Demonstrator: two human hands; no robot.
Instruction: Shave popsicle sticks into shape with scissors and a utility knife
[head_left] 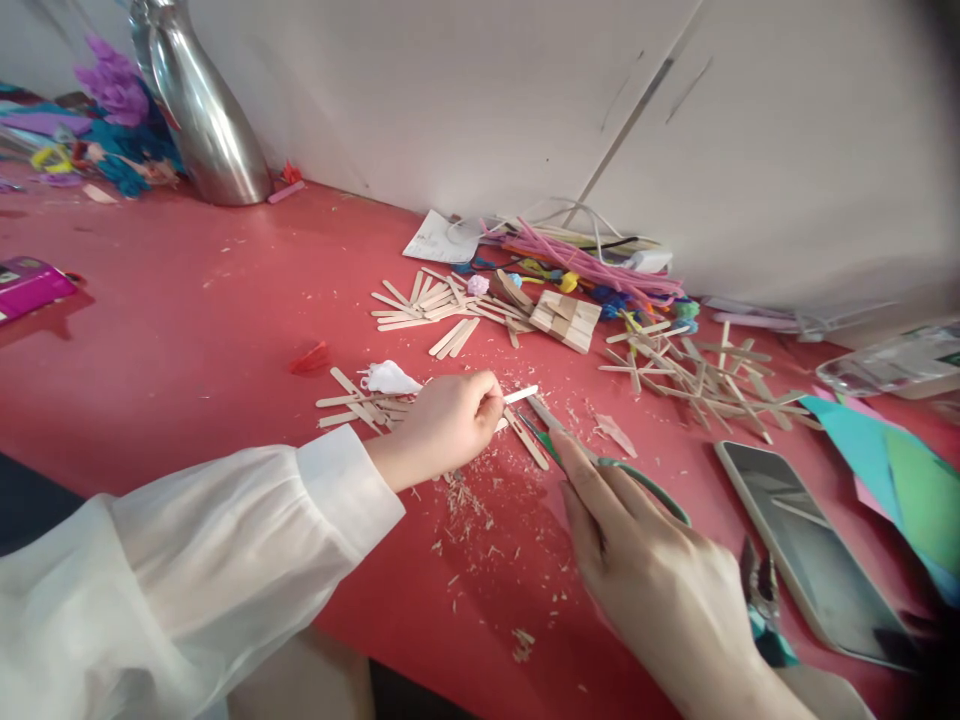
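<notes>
My left hand (pixel 457 420) is closed around a pale wooden craft stick (pixel 521 395), whose end sticks out to the right past my fingers. My right hand (pixel 637 550) grips a pair of green-handled scissors (pixel 649 485). The scissor blades point up and left, close to the stick's tip; whether they touch it I cannot tell. Beneath the hands, another craft stick (pixel 529 440) lies on the red table (pixel 247 300). Wood shavings (pixel 465 505) are scattered around it. To the left of my left hand lie more loose sticks (pixel 352 405) and a crumpled white piece (pixel 390 378).
Behind my hands are piles of craft sticks (pixel 420 305), a bundled stack (pixel 566 320) and pink pipe cleaners (pixel 592 262). On the right lie a phone (pixel 810 550), pliers (pixel 765 600) and coloured paper (pixel 892 470). A steel jug (pixel 210 120) stands at the back left by the wall.
</notes>
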